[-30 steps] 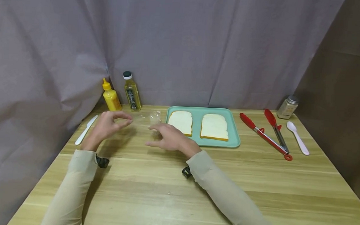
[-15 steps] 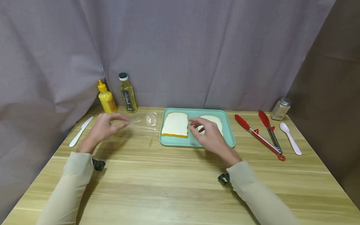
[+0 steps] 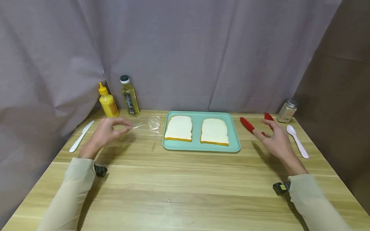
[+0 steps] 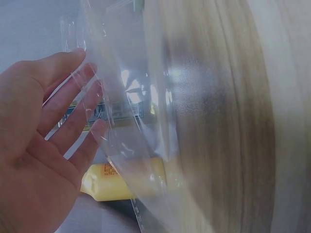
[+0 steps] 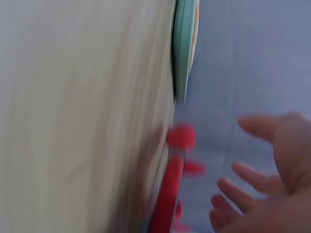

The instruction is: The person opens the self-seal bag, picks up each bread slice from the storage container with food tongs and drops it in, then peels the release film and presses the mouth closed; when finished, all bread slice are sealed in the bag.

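My left hand [image 3: 105, 134] pinches the edge of a clear plastic bag [image 3: 153, 122] between thumb and fingertips. In the left wrist view the thin film of the bag [image 4: 131, 97] hangs from those fingers. My right hand [image 3: 277, 142] hovers over a pair of red-tipped tongs [image 3: 247, 125], hiding most of their handles in the head view. Its thumb and fingers are spread apart, and the right wrist view shows a gap between them and the tongs [image 5: 167, 194]. Left of the tongs, a mint-green tray [image 3: 196, 129] bears a left bread slice [image 3: 179, 128] and a right bread slice [image 3: 214, 131].
A yellow squeeze bottle [image 3: 109, 104] and an oil bottle [image 3: 130, 99] stand at the back left, near a white knife [image 3: 81, 137]. Far right are a spice jar [image 3: 286, 112] and a pale pink spoon [image 3: 298, 141]. A grey curtain [image 3: 175, 53] closes off the back.
My right hand has moved away from the plastic bag, rightward across the tray to above the tongs. The left hand keeps its pinch on the bag, nearly in place.
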`<state>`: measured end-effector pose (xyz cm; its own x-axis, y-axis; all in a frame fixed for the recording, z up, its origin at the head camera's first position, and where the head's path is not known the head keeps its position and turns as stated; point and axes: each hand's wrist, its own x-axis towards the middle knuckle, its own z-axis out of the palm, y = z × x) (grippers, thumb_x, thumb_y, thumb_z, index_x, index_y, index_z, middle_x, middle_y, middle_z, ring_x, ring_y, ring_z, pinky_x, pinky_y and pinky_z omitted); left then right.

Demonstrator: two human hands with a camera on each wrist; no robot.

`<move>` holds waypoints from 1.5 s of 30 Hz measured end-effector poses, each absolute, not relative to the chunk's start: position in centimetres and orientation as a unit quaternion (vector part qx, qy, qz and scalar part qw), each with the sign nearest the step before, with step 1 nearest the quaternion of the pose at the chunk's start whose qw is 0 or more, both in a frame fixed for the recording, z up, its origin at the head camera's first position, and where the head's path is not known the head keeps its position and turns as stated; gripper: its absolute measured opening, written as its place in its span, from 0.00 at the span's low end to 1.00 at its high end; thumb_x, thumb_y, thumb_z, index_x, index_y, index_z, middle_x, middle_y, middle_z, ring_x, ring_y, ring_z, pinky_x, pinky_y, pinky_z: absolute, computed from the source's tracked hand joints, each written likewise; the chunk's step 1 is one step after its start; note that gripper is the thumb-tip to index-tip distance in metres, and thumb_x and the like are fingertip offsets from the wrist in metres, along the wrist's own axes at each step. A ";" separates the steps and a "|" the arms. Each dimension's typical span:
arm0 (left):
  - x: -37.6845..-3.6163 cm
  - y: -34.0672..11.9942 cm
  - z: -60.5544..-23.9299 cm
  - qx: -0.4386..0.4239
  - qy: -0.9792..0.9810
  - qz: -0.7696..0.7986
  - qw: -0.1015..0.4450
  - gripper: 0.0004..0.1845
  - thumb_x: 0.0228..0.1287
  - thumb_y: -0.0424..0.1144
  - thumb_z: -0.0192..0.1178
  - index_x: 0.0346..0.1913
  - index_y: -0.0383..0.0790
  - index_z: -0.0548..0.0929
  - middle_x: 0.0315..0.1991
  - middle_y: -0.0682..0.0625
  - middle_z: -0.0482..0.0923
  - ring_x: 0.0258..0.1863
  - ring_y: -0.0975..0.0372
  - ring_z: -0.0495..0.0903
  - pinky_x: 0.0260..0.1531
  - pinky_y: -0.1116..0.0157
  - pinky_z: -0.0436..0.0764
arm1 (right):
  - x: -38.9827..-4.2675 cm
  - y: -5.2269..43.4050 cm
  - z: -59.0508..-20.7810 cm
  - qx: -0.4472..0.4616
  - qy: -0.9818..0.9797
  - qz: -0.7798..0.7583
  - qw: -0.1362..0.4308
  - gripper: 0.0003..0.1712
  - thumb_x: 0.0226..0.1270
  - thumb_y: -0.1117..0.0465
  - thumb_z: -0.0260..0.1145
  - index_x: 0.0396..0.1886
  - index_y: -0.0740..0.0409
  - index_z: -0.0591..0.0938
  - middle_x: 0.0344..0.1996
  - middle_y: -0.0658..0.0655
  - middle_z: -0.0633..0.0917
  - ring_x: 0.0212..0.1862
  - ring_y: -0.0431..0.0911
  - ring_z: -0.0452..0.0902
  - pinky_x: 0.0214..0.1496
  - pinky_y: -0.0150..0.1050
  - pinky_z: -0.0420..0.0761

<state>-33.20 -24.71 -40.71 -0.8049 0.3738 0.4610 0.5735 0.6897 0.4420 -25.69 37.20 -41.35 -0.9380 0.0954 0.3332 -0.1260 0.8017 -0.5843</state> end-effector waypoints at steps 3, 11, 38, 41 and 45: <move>-33.2 -24.4 -40.9 -0.264 -0.902 -0.295 0.170 0.06 0.72 0.38 0.73 0.47 0.43 0.95 0.46 0.45 0.94 0.31 0.63 0.86 0.36 0.64 0.87 | -25.0 39.9 -41.5 -0.001 -0.945 0.284 0.160 0.49 0.72 0.42 0.75 0.81 0.65 0.68 0.74 0.78 0.71 0.73 0.77 0.61 0.68 0.76 0.64; -32.6 -24.5 -40.8 -0.264 -0.897 -0.300 0.188 0.06 0.72 0.38 0.74 0.46 0.42 0.95 0.47 0.46 0.94 0.43 0.52 0.92 0.44 0.63 0.87 | -24.4 42.6 -41.5 -0.017 -0.963 0.249 0.100 0.65 0.67 0.40 0.77 0.83 0.77 0.54 0.76 0.85 0.61 0.76 0.81 0.53 0.75 0.80 0.56; -33.1 -24.4 -41.9 -0.260 -0.903 -0.290 0.180 0.06 0.71 0.37 0.73 0.48 0.43 0.94 0.48 0.45 0.94 0.46 0.48 0.93 0.51 0.47 0.87 | -25.3 43.2 -41.4 -0.109 -0.981 0.153 -0.052 0.56 0.58 0.13 0.65 0.45 0.66 0.69 0.28 0.60 0.72 0.25 0.51 0.72 0.26 0.44 0.71; -33.1 -24.4 -41.9 -0.258 -0.904 -0.288 0.180 0.06 0.71 0.38 0.73 0.48 0.43 0.94 0.48 0.46 0.94 0.42 0.53 0.92 0.50 0.49 0.88 | -25.2 43.3 -41.5 -0.103 -0.982 0.152 -0.042 0.55 0.60 0.14 0.65 0.45 0.65 0.68 0.29 0.60 0.71 0.26 0.51 0.70 0.26 0.44 0.68; -33.2 -24.5 -41.5 -0.258 -0.905 -0.287 0.181 0.06 0.71 0.37 0.74 0.47 0.42 0.94 0.48 0.45 0.94 0.39 0.55 0.91 0.49 0.49 0.88 | -25.4 43.5 -41.8 -0.063 -0.980 0.186 -0.013 0.53 0.66 0.20 0.65 0.48 0.69 0.68 0.29 0.59 0.70 0.27 0.51 0.70 0.26 0.43 0.68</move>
<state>-33.15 -24.45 -41.54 -0.8016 0.3625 0.4754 0.5704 0.7020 0.4266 -25.36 43.54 -41.82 -0.9918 0.1181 -0.0479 0.1274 0.9227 -0.3637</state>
